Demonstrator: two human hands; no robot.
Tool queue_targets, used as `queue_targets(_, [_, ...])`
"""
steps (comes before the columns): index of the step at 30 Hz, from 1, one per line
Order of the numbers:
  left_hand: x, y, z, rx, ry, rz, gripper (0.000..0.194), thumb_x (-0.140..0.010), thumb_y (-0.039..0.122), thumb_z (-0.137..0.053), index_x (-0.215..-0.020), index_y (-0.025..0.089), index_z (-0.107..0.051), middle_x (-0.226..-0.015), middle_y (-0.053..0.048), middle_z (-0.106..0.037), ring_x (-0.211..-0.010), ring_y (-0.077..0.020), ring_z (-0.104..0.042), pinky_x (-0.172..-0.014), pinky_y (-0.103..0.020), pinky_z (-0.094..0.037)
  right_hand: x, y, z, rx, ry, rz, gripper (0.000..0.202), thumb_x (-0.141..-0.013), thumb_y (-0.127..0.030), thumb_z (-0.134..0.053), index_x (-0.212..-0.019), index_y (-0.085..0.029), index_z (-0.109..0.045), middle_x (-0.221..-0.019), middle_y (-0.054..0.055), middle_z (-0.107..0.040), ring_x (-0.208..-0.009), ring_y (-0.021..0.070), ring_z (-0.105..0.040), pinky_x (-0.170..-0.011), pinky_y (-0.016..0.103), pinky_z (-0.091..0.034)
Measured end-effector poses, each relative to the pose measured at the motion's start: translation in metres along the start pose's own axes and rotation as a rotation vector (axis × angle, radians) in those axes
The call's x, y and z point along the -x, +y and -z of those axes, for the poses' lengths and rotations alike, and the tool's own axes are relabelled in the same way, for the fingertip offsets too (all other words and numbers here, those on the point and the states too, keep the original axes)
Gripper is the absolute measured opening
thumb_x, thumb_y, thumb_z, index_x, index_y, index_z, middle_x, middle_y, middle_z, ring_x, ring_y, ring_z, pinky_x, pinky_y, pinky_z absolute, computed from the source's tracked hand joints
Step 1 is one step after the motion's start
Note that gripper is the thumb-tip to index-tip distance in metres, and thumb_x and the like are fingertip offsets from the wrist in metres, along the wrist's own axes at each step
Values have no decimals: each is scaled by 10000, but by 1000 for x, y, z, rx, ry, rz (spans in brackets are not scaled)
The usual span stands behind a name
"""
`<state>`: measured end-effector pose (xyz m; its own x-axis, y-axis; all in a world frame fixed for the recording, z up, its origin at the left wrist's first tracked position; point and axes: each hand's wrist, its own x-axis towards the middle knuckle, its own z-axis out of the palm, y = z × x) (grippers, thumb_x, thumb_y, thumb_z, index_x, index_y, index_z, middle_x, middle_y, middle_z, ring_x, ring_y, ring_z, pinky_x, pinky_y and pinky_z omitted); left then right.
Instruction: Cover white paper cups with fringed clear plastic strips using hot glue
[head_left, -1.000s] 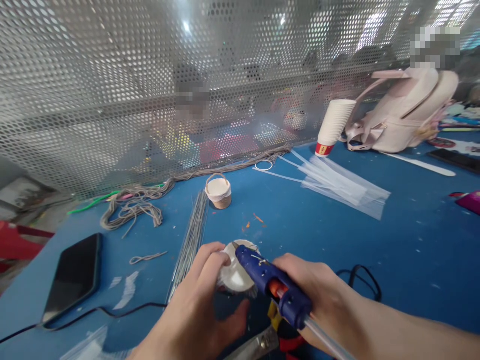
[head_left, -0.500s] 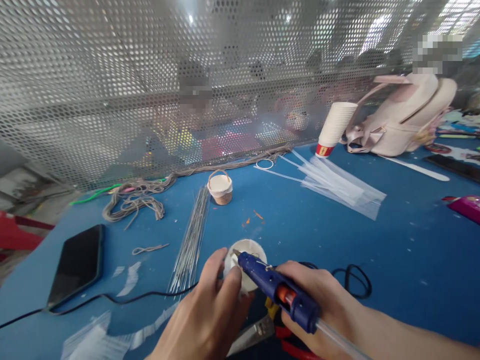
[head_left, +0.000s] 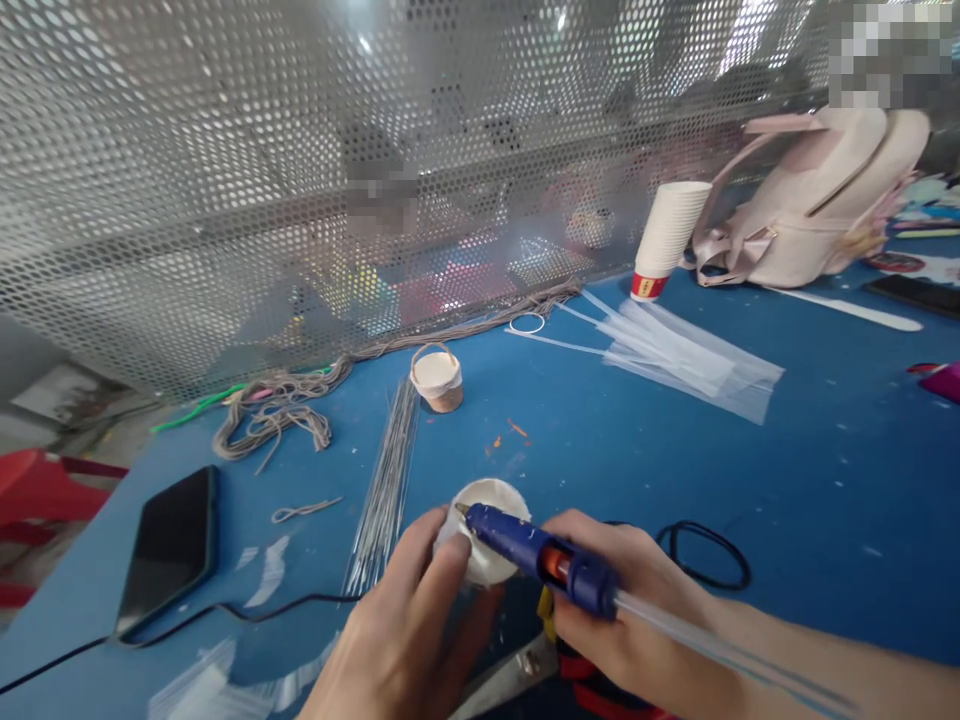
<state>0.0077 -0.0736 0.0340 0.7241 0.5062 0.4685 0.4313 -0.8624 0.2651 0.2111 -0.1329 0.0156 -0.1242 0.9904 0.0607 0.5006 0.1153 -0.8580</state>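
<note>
My left hand is closed around the side of a white paper cup, its thumb and fingers at the left rim. A strip of thin white material shows under those fingers. In my right hand is a blue hot glue gun, with a clear glue stick running out of its back. The metal nozzle touches or nearly touches the cup's left rim; I cannot tell which. Beyond the cup stands a small basket with a white cover and a twine handle.
Thin wires lie left of centre, near a phone and grey cord. White sheer strips, stacked paper cups and a pink backpack are at the right. Scissors lie partly hidden below my hands. A perforated metal screen borders the table.
The glue gun's nozzle has shifted left, to the cup's left rim. My right hand has moved slightly up and left. The camera view has tilted a little.
</note>
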Motion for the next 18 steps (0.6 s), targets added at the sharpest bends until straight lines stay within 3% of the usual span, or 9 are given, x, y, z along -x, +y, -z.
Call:
queue_targets(6, [0, -2, 0, -28, 1, 14, 360, -823, 135, -563, -1153, 179, -428, -1125, -157, -607, -950, -188, -670, -745, -225, -581, 1, 3, -3, 14, 20, 6, 135, -754, -160, -504, -879, -186, -546, -634, -14, -580, -528, 108, -507, -508, 224, -380])
queue_targets(12, [-7, -1, -1, -33, 25, 69, 244, -824, 163, -546, -1058, 194, -487, -1059, -128, -652, -906, -198, -688, -717, -256, -592, -1, 10, -7, 103, 65, 166, 187, -731, -120, -490, -902, -184, -530, -712, 6, -619, -600, 125, -550, -557, 235, -389])
queue_targets(18, [-12, 0, 3, -16, -70, 168, 125, -825, 177, -542, -943, 215, -523, -988, -79, -671, -817, -173, -690, -651, -248, -579, 0, 18, -9, 85, 63, 209, 178, -784, -148, -504, -956, -192, -507, -758, 9, -621, -645, 138, -562, -597, 255, -391])
